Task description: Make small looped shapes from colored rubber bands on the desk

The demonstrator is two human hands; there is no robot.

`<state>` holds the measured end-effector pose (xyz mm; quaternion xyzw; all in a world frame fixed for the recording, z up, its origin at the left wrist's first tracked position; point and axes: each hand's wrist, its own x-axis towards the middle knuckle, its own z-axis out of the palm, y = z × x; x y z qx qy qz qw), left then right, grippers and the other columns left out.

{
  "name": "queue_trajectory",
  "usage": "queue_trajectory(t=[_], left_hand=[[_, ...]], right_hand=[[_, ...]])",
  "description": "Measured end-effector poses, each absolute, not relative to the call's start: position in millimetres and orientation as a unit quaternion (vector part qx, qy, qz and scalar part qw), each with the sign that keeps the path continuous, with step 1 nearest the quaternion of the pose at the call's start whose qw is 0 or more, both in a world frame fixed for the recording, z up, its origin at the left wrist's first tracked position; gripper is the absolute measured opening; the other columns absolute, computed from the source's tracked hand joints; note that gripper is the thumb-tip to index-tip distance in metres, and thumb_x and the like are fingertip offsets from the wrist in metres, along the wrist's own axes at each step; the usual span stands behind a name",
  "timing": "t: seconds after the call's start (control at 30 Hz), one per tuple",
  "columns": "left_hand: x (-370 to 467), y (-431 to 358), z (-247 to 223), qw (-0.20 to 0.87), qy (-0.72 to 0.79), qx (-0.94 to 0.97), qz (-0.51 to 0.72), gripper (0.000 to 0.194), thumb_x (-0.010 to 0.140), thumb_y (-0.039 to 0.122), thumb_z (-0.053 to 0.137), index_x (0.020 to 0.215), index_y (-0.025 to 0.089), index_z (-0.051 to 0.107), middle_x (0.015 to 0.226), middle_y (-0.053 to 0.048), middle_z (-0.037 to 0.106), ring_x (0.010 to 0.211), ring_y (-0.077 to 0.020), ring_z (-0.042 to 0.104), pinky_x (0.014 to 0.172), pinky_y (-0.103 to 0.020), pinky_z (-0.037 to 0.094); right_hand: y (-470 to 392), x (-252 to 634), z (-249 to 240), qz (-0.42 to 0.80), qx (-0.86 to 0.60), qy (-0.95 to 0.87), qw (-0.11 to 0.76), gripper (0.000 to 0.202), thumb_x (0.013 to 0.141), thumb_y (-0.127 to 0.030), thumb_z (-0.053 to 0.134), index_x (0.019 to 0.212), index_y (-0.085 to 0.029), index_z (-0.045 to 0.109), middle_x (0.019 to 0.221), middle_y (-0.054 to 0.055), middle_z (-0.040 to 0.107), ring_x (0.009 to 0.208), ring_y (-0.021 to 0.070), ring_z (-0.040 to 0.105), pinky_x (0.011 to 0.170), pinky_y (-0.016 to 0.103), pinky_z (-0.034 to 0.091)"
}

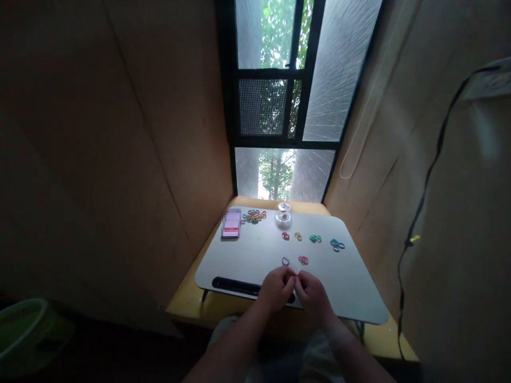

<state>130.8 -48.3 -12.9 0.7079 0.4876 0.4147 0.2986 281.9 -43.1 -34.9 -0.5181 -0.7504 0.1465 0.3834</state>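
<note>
My left hand (277, 287) and my right hand (313, 295) meet at the near edge of the white table (247, 255), fingertips pinched together. Whatever they hold between them is too small to make out; a hint of orange shows at the tips. Just beyond lie a purple band (285, 261) and a cluster of pink bands (303, 260). Farther back are small groups of red bands (285, 236), yellow bands (298, 236), green bands (315, 239) and blue bands (337, 245). A mixed pile of coloured bands (254, 216) sits at the back left.
At the table's back left lies a phone (231, 223), its screen lit. A clear round container (283, 218) stands at the back. A black slot (235, 285) runs along the near edge. A black cable (425, 186) hangs on the right wall, and a green basket (32, 330) is at lower left.
</note>
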Motion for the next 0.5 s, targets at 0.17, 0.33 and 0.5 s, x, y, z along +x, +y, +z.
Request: queue_trajectory(t=[0.17,0.33,0.5], left_hand=[[129.8,-50.4,-14.1,0.291,0.484,0.714,0.414,0.016,0.084,0.024,0.052,0.087,0.019,0.066,0.076,-0.002,0.066,0.071,-0.0165,0.058,0.067,-0.026,0.041],[128.9,-47.4,-15.1,0.288,0.485,0.714,0.413,0.016,0.084,0.023,0.052,0.087,0.019,0.067,0.079,-0.003,0.067,0.072,-0.0170,0.058,0.068,-0.027,0.041],[128.6,-42.8,-17.0,0.301,0.488,0.707,0.415,0.016,0.084,0.025,0.053,0.088,0.019,0.067,0.076,-0.002,0.067,0.069,-0.0160,0.057,0.066,-0.026,0.041]], right_hand=[[-44.0,283.1,-38.2,0.140,-0.514,-0.756,0.379,0.029,0.089,-0.031,0.045,0.062,-0.021,0.042,0.058,-0.002,0.048,0.055,0.0128,0.044,0.053,0.025,0.032],[-42.8,281.6,-36.5,0.155,-0.517,-0.754,0.374,0.029,0.089,-0.033,0.045,0.063,-0.022,0.041,0.058,-0.002,0.047,0.055,0.0128,0.044,0.052,0.024,0.032],[-38.7,281.0,-37.9,0.157,-0.519,-0.751,0.378,0.030,0.089,-0.034,0.045,0.062,-0.022,0.041,0.056,-0.003,0.046,0.053,0.0127,0.044,0.051,0.024,0.032]])
